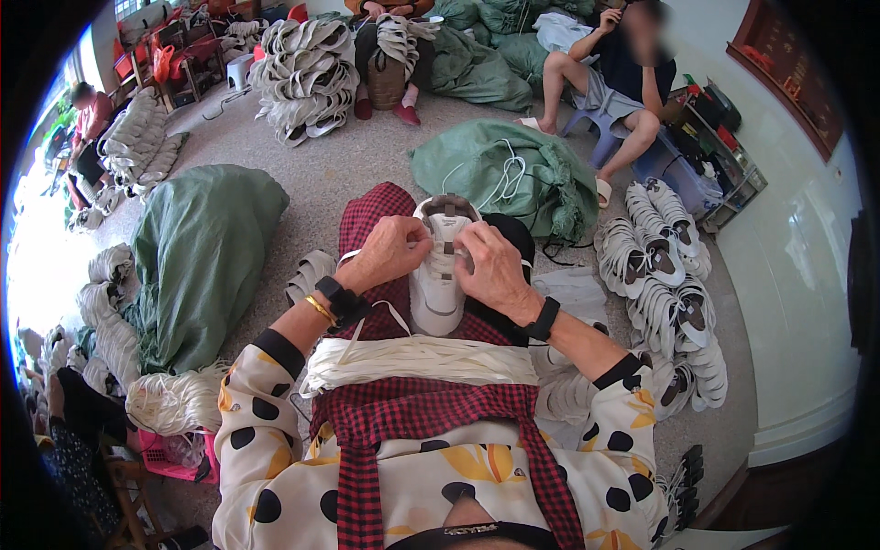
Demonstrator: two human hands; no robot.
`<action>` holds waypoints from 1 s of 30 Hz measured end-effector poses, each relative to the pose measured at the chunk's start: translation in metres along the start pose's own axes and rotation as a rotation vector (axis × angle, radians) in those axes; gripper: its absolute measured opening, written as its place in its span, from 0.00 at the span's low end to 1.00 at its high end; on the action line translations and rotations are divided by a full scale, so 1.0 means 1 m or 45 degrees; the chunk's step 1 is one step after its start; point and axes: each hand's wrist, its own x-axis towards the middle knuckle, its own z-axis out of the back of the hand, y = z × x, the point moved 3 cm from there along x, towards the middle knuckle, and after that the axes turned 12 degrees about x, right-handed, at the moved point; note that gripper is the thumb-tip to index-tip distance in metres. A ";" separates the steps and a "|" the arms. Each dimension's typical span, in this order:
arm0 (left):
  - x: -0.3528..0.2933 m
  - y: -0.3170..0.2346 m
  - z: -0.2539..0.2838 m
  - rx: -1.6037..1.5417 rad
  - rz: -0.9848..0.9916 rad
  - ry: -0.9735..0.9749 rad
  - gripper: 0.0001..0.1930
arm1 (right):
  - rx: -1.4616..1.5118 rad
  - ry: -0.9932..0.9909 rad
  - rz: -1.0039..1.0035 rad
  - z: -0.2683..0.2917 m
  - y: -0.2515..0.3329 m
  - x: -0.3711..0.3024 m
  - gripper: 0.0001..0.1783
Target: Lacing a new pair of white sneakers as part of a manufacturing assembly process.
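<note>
Crowding the speckled floor point(312, 179), green sacks point(209, 257) lie near the white shoe point(436, 295).

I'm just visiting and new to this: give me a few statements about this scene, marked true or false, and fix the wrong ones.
1. The left hand and right hand are both at one pale shoe. True.
2. The shoe's toe points away from the person. False: it points toward them.
3. A bundle of pale laces lies across the lap. True.
4. The apron is plain blue. False: the apron is red-and-black checked.
5. Only one wrist wears a black band. False: both do.
</note>
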 end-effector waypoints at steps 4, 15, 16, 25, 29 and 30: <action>-0.002 0.003 0.000 0.032 0.027 0.049 0.10 | -0.051 0.013 0.024 0.002 -0.008 0.003 0.09; 0.002 0.007 -0.006 0.030 0.159 0.064 0.11 | 1.034 0.344 -0.774 0.010 -0.039 0.015 0.07; 0.003 0.006 -0.005 -0.023 0.211 0.107 0.11 | 1.038 0.334 -0.775 0.007 -0.041 0.013 0.07; -0.010 0.009 0.040 -0.203 0.396 0.373 0.14 | 0.324 0.196 -0.293 -0.006 -0.038 0.020 0.13; -0.010 0.041 0.058 -0.211 0.415 0.433 0.12 | 0.492 0.176 -0.204 0.000 -0.038 0.013 0.06; -0.013 0.047 0.058 -0.026 0.382 0.365 0.11 | 0.618 0.166 -0.210 0.003 -0.039 0.010 0.09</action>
